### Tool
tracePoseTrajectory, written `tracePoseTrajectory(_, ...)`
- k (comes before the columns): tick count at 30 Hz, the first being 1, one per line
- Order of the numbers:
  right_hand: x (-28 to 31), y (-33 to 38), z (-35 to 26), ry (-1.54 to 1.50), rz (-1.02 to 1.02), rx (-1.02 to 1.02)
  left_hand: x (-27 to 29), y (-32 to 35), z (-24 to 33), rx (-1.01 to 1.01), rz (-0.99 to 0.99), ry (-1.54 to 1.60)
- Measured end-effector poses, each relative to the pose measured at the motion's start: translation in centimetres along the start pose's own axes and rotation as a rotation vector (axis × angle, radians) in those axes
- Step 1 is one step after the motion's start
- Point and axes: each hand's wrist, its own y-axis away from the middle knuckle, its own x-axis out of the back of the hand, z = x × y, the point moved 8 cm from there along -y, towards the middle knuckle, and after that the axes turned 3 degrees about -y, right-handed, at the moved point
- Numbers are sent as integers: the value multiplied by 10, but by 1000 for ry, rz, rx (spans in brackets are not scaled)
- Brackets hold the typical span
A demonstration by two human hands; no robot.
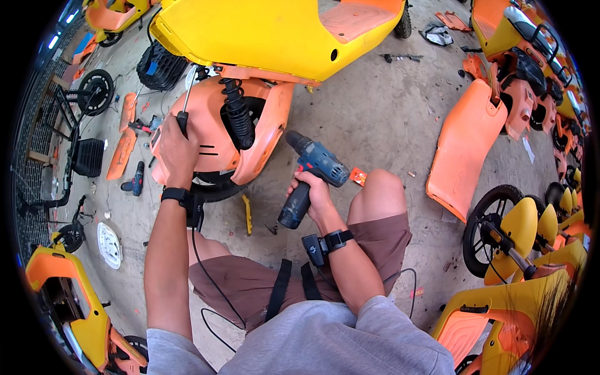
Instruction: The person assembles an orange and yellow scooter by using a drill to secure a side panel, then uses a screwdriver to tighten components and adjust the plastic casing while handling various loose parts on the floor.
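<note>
My left hand (177, 152) grips the black handle of a long screwdriver (186, 100), its shaft pointing up toward the yellow scooter body (269, 31). The hand rests against the orange rear fender panel (265, 125), beside a black coil shock absorber (239, 112) and the rear wheel (215, 187). My right hand (312, 194) holds a blue cordless drill (312, 175) by its grip, chuck aimed up-left at the fender. I am squatting, knees in brown shorts on either side.
A loose orange panel (465, 147) leans at right next to a wheel (490, 225) and yellow scooter parts. Another drill (136, 179) and orange pieces (122, 147) lie on the concrete at left. More scooters stand all around.
</note>
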Motion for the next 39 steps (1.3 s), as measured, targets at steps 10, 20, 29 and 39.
tracePoseTrajectory(10, -3, 7, 1, -62, -10, -24, 0, 1, -3, -14, 35, -14)
tracePoseTrajectory(20, 1, -3, 5, -48, -18, -4, -2, 0, -2, 15, -17, 12)
tracePoseTrajectory(29, -2, -3, 15, -149, 21, -38, -4, 1, -5, 66, -24, 56)
tracePoseTrajectory(39, -5, -3, 12, -47, 22, 3, 3, 0, 5, 50, -31, 83)
